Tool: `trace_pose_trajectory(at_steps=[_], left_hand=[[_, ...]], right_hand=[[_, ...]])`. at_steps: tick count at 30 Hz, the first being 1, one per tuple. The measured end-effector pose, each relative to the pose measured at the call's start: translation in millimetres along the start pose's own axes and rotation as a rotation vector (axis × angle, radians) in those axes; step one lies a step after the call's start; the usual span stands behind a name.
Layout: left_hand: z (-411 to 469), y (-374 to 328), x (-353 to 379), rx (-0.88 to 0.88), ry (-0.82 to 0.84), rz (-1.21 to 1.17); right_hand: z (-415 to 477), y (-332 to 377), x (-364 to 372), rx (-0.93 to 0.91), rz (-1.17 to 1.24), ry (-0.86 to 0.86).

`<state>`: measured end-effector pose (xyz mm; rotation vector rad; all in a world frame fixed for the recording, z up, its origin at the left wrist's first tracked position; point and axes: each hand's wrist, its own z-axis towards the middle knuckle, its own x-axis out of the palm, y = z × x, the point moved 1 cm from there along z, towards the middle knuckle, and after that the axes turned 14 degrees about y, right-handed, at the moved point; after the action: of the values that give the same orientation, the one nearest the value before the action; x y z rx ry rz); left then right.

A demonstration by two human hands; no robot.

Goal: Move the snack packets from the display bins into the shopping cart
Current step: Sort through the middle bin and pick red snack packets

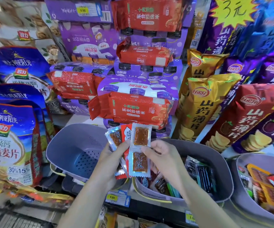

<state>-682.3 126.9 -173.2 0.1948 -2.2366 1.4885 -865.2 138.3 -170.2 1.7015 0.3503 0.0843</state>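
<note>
Above the grey display bins, two hands are holding a fan of snack packets.

The left hand is gripping the lower part of the snack packets, its thumb lying across their front and its fingers closing behind them; the right hand is pinching the edge of the foremost clear twin packet between thumb and fingertips. The bundle is hanging in the air between the left bin, whose perforated floor is showing bare, and the middle bin, where dark packets are lying. A third bin at the right is holding more wrapped snacks. Red rice packs and purple drink cartons are standing stacked behind, with tall chip bags leaning at the right.
</note>
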Motion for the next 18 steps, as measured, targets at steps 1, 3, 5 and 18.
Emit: trace_pose_trajectory(at_steps=[1, 3, 5, 18], left_hand=[[-0.4, 0.0, 0.1, -0.005, 0.001, -0.001], [-0.9, 0.8, -0.3, -0.009, -0.004, -0.011], [-2.4, 1.6, -0.7, -0.011, -0.006, -0.021], [-10.0, -1.6, -16.2, -0.007, -0.009, 0.107]], right_hand=[[1.6, 1.6, 1.2, 0.009, -0.022, -0.002], [4.2, 4.3, 4.2, 0.013, -0.039, 0.012], [5.0, 6.4, 7.3, 0.014, -0.05, 0.029], [32.7, -14.0, -34.4, 0.146, -0.277, 0.152]])
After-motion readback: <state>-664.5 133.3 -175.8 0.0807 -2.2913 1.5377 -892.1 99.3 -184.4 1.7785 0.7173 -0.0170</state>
